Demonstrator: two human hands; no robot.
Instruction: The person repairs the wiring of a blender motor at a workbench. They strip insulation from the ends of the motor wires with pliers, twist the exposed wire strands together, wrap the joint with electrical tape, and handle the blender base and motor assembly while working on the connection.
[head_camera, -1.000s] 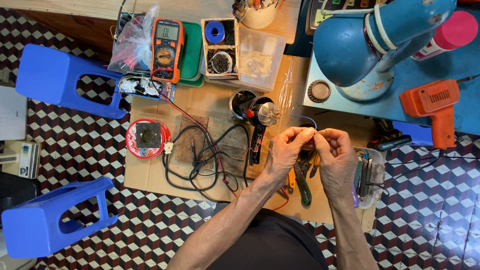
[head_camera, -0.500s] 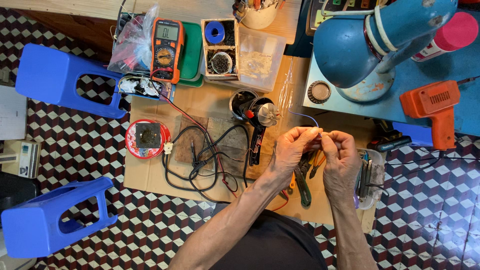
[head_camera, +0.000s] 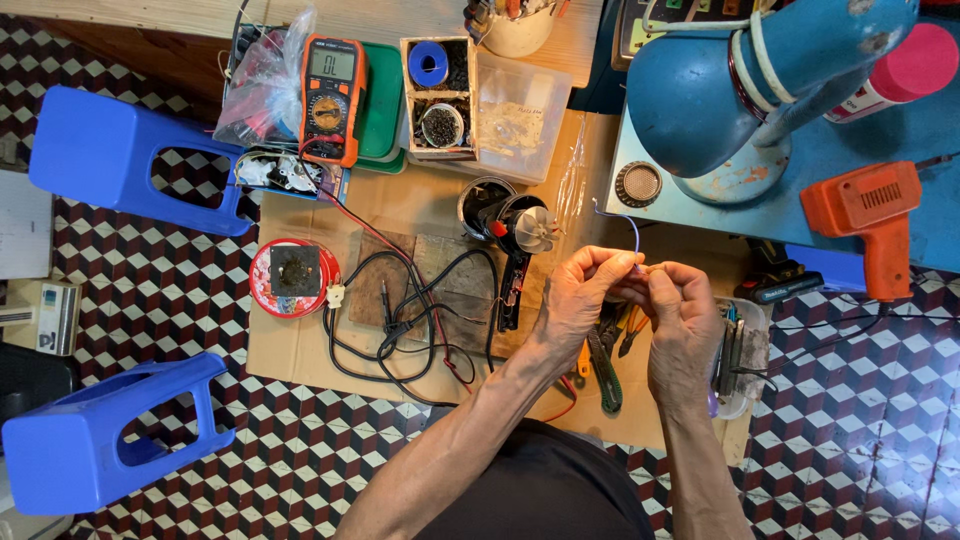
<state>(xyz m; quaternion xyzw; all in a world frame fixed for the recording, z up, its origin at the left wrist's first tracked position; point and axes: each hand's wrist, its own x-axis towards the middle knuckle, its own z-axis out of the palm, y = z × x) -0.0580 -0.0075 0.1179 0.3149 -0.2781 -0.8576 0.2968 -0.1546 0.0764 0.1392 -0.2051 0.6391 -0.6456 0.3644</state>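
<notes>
We hold both hands together over the cardboard sheet on the floor: our left hand and right hand each pinch one thin wire, fingertips nearly touching, the wire's purple end arching up and away toward the lamp base. The work looks to us mid-way: the wire end is being worked between the fingers, it is joined to nothing we can see, and the motor lying just left of our hands has loose leads. Whether the wire's tip is stripped or twisted is too small to tell. Counting: 1 wire in hand, 1 motor, 1 multimeter, 2 blue stools, 1 red tin, 1 orange drill, and 1 pair of green-handled pliers lying under our hands.
</notes>
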